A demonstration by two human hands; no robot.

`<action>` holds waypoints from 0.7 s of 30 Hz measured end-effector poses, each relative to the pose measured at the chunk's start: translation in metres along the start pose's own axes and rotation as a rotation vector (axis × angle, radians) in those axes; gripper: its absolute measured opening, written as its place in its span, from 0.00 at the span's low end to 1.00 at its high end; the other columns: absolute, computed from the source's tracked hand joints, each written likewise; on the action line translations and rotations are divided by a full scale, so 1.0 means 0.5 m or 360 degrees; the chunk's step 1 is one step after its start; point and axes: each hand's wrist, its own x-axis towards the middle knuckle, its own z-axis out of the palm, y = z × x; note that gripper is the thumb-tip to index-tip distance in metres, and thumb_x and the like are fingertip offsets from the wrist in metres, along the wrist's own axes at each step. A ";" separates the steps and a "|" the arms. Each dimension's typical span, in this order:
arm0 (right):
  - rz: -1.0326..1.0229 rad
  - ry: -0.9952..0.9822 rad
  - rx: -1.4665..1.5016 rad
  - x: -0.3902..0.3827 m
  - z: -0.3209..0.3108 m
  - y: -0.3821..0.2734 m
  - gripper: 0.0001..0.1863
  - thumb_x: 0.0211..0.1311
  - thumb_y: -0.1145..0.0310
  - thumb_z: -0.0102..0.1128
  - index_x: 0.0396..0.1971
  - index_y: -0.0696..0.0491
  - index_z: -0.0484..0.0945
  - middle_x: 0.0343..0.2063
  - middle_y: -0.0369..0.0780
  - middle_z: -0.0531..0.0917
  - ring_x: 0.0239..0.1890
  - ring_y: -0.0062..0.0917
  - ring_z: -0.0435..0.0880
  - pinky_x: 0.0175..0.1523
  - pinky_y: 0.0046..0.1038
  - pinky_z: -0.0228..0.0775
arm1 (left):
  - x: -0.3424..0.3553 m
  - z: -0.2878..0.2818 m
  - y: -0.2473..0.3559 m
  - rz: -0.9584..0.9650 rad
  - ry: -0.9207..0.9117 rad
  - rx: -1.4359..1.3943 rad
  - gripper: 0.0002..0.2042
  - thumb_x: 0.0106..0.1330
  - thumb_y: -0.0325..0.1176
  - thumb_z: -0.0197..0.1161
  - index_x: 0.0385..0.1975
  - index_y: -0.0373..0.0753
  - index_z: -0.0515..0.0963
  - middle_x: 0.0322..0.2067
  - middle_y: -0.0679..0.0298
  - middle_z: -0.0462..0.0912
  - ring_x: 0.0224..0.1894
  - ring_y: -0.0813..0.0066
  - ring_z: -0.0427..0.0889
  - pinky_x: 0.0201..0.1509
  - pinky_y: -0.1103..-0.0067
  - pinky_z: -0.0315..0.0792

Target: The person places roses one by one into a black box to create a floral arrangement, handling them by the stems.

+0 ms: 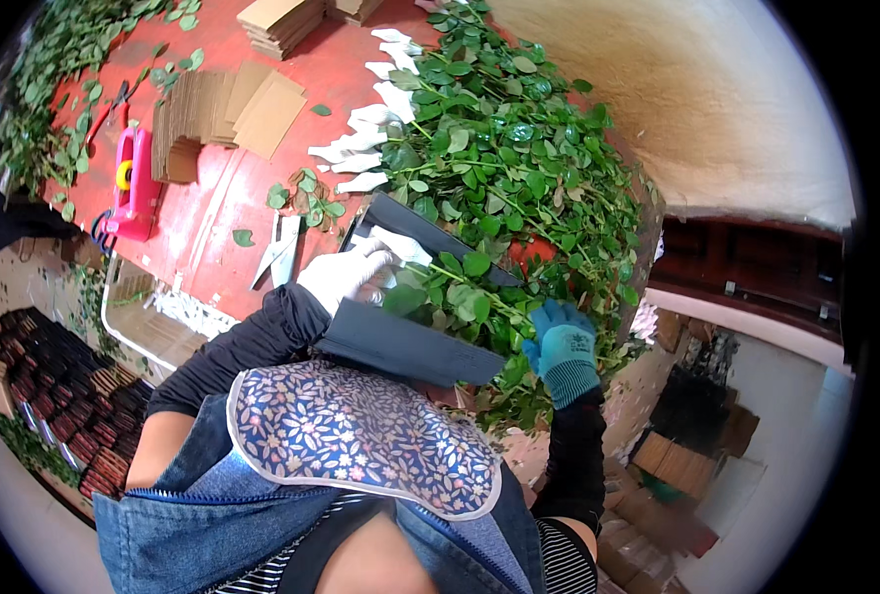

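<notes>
My left hand (339,275), in a white glove, is closed at the head end of a rose stem, with its fingers at a white-sleeved rose head (403,246). This lies inside a dark grey trough (410,346) with raised sides. At the trough's right end, my right hand (562,342), in a teal glove, is closed around the lower leafy rose stems (465,297); its fingertips are partly hidden by leaves. Beyond the trough lies a big heap of leafy rose stems (529,148), their white-sleeved heads (359,163) pointing left.
On the red table (222,213) lie folded cardboard pieces (192,114), a pink tape dispenser (140,188), red-handled pruning shears (108,111), and pale blades (281,249) beside my left hand. More greenery (53,79) covers the far left. A clear-walled bin (143,317) stands below the table edge.
</notes>
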 end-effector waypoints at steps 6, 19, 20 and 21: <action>-0.0384 0.0056 0.1254 0.045 -0.048 -0.105 0.18 0.66 0.62 0.56 0.52 0.56 0.76 0.46 0.49 0.82 0.42 0.44 0.84 0.47 0.40 0.77 | 0.006 -0.023 0.047 0.0009 0.0091 0.0135 0.21 0.58 0.28 0.63 0.53 0.44 0.70 0.53 0.65 0.72 0.47 0.64 0.81 0.47 0.74 0.78; -0.0050 0.0139 0.0981 0.147 0.002 -0.192 0.25 0.68 0.60 0.52 0.61 0.55 0.70 0.53 0.53 0.78 0.38 0.45 0.85 0.42 0.41 0.77 | -0.004 -0.005 0.026 -0.0082 0.0132 0.0241 0.23 0.58 0.32 0.64 0.54 0.44 0.69 0.55 0.62 0.71 0.45 0.58 0.82 0.43 0.69 0.78; 0.0073 0.0056 0.0889 0.156 0.023 -0.207 0.25 0.67 0.60 0.52 0.61 0.54 0.69 0.53 0.53 0.78 0.37 0.46 0.85 0.41 0.43 0.77 | -0.007 0.000 0.020 -0.0064 0.0142 0.0180 0.23 0.58 0.33 0.65 0.55 0.44 0.69 0.55 0.62 0.71 0.45 0.59 0.82 0.43 0.69 0.78; 0.0174 -0.0077 0.0809 0.165 0.048 -0.219 0.25 0.67 0.59 0.51 0.61 0.54 0.68 0.52 0.53 0.78 0.37 0.46 0.85 0.40 0.44 0.77 | -0.009 0.006 0.008 0.0028 0.0220 0.0118 0.24 0.58 0.34 0.65 0.55 0.44 0.69 0.56 0.62 0.71 0.46 0.59 0.82 0.43 0.69 0.78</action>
